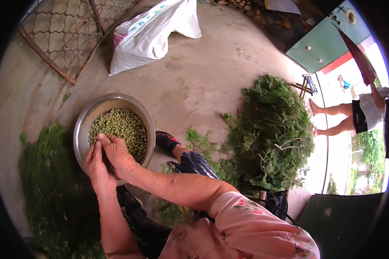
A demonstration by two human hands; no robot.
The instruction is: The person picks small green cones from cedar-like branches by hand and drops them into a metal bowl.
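Observation:
A round metal basin (149, 125) stands on the floor in front of me, part filled with small round green seed cones or berries (124, 123). Over its near side, my left hand (100, 172) and my right hand (117, 156) are pressed against each other. The fingers of both are closed, pointing away from me, and the right hand lies partly across the left. Whatever may be between the palms is hidden.
Leafy evergreen branches (276, 134) are heaped to my right. A darker pile of green sprigs (52, 190) lies at left. Beyond are a white woven sack (147, 39) and a rusty metal grille (67, 39). Another person's legs (337, 116) show by the doorway at far right.

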